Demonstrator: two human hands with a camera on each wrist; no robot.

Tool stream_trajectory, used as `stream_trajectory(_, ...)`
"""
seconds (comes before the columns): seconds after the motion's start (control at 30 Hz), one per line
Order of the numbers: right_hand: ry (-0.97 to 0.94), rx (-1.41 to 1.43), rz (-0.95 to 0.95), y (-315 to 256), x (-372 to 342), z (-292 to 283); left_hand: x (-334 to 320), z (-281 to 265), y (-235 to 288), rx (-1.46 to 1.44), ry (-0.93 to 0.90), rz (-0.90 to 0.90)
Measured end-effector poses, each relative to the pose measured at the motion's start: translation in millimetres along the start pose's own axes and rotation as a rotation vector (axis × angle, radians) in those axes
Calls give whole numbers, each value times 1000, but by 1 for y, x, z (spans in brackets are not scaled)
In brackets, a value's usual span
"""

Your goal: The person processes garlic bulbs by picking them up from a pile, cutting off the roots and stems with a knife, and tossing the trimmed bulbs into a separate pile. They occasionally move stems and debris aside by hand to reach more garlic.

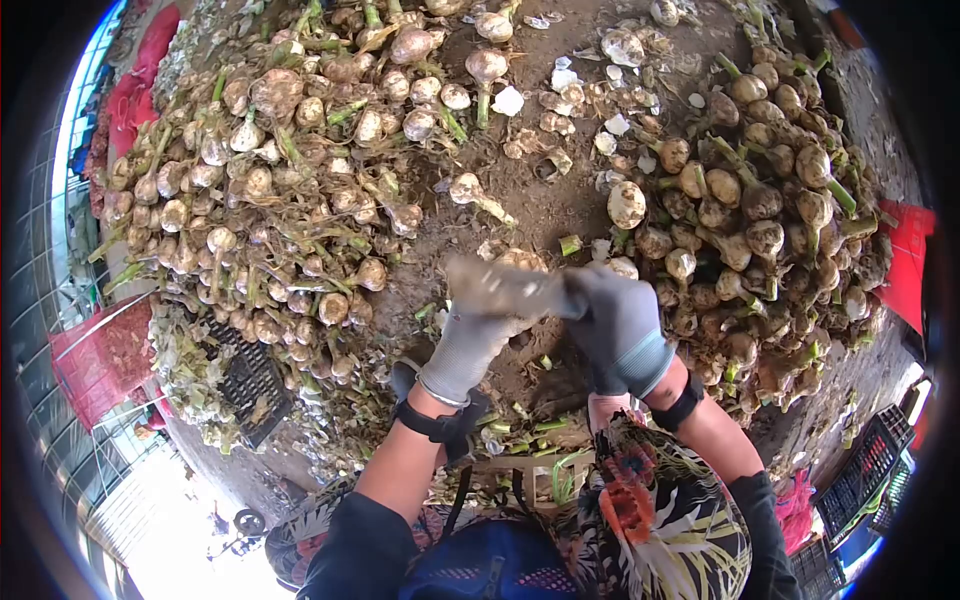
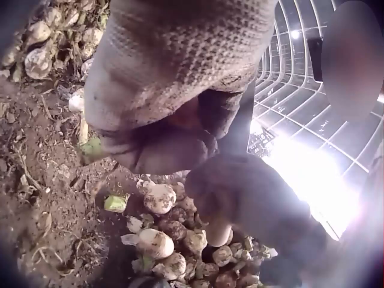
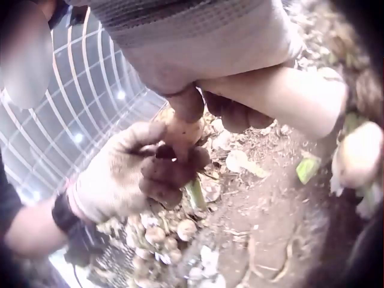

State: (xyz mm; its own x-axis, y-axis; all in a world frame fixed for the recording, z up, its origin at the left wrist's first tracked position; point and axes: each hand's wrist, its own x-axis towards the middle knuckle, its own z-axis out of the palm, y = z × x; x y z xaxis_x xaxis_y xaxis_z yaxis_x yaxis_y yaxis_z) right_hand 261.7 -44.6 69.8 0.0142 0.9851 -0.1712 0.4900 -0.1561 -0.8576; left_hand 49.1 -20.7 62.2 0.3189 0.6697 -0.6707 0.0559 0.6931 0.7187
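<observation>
The gloved left hand [image 1: 468, 345] [image 2: 180, 72] [image 3: 117, 174] pinches a garlic bulb [image 3: 182, 129], its green stem [image 3: 195, 195] pointing down below the fingers. In the right wrist view, the gloved right hand [image 1: 622, 325] [image 2: 252, 207] [image 3: 204, 48] grips a tool by its pale, thick handle [image 3: 288, 99] [image 2: 218, 233]. A broad, motion-blurred blade [image 1: 508, 288] extends leftward from that hand in the head view, over the left fingers. Both hands are close together; the left palm hides much of the bulb in the left wrist view.
Garlic with stems lies in a large heap [image 1: 250, 200] at left and another [image 1: 760, 220] at right. Cut stem pieces [image 1: 570, 245] and peelings are scattered on the soil between. Black crates [image 1: 250, 385] [image 1: 865, 470] and red sacks [image 1: 105, 360] [image 1: 908, 262] stand at the sides.
</observation>
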Motion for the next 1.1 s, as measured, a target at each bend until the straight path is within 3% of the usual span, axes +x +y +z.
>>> stream_trajectory(0.03,-72,-276,-134,-3,-4,-1,-1,-3,-3,-58,-3,2)
stream_trajectory(0.07,-122,-304,-113,-9,-4,-3,-4,-6,-5,13,-16,-7)
stream_trajectory(0.2,-156,-364,-121,-14,-2,-7,-10,-3,3,91,31,-19)
stream_trajectory(0.3,-161,-320,-112,-8,-1,-5,-8,-4,1,78,-5,99)
stream_trajectory(0.4,-142,-298,-92,-5,-3,-2,-6,3,8,-175,35,123)
stream_trajectory(0.47,-103,-217,148,18,-3,5,0,3,26,287,-89,175)
stream_trajectory(0.5,-185,-317,307,40,0,6,-8,5,39,372,-161,166)
stream_trajectory(0.53,-191,-296,336,47,-6,3,-12,16,52,337,-181,201)
stream_trajectory(0.6,-200,-277,345,52,-12,7,-10,30,46,244,-151,313)
stream_trajectory(0.63,-126,-25,305,56,-13,12,-3,23,39,248,-147,326)
stream_trajectory(0.67,-55,232,265,56,-14,16,3,17,34,516,-123,427)
stream_trajectory(0.7,-54,239,260,46,-10,13,4,12,33,786,-96,520)
stream_trajectory(0.77,-164,173,292,14,4,-1,2,12,36,787,-86,485)
stream_trajectory(0.83,-218,221,222,7,8,-2,4,4,36,1356,-240,664)
stream_trajectory(0.87,-262,187,206,7,8,0,0,6,36,1480,-213,751)
stream_trajectory(0.93,-339,42,197,39,0,14,-15,13,57,1535,-251,810)
stream_trajectory(0.97,-382,-168,362,57,-14,23,-19,14,69,1591,-279,875)
stream_trajectory(1.0,-363,-133,282,88,-39,35,-17,26,74,1450,-301,964)
stream_trajectory(1.03,-351,65,250,102,-57,45,-16,52,82,1215,-443,960)
stream_trajectory(1.1,-276,464,305,109,-67,55,-25,102,67,949,-589,836)
